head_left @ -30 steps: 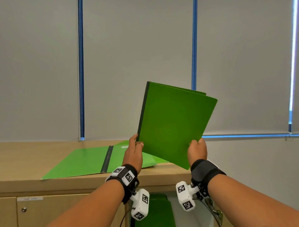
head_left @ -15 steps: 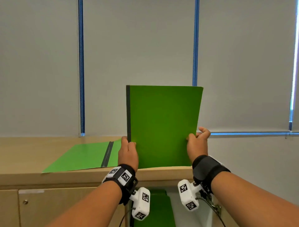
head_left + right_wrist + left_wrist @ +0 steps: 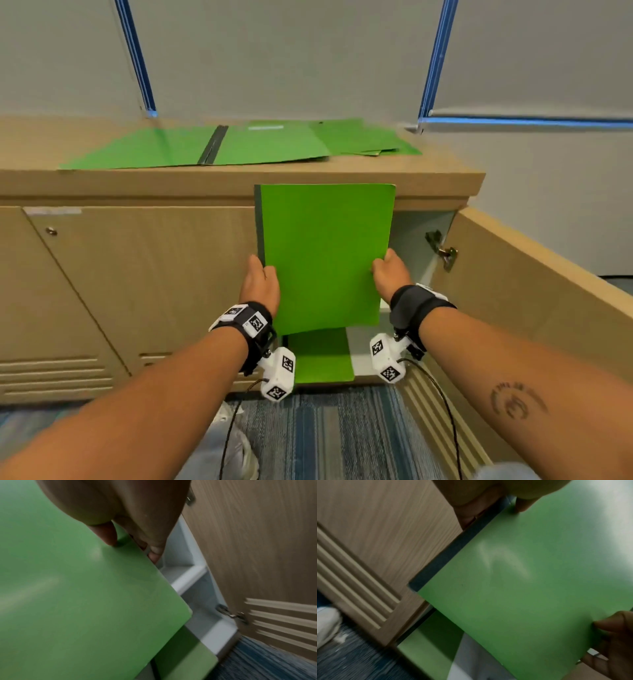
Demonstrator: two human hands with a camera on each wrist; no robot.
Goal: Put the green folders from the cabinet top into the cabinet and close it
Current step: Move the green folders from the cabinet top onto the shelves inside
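Observation:
I hold a closed green folder (image 3: 325, 257) upright in front of the open cabinet compartment (image 3: 416, 236). My left hand (image 3: 259, 284) grips its dark spine edge, my right hand (image 3: 390, 270) grips the opposite edge. The wrist views show the same folder (image 3: 530, 588) (image 3: 77, 601) with thumbs on its face and fingers behind. Another green folder (image 3: 322, 356) lies inside on the cabinet floor. An open green folder (image 3: 205, 145) and more green folders (image 3: 363, 137) lie on the cabinet top (image 3: 239, 178).
The right cabinet door (image 3: 534, 291) stands swung open toward me, with a metal hinge (image 3: 443, 251) at its inner edge. The left door (image 3: 144, 281) is closed. Blue striped carpet (image 3: 342, 431) covers the floor. A white shoe (image 3: 325, 623) is near the cabinet base.
Both hands have brought the folder down from above the cabinet top to in front of the open compartment. My view has tilted downward.

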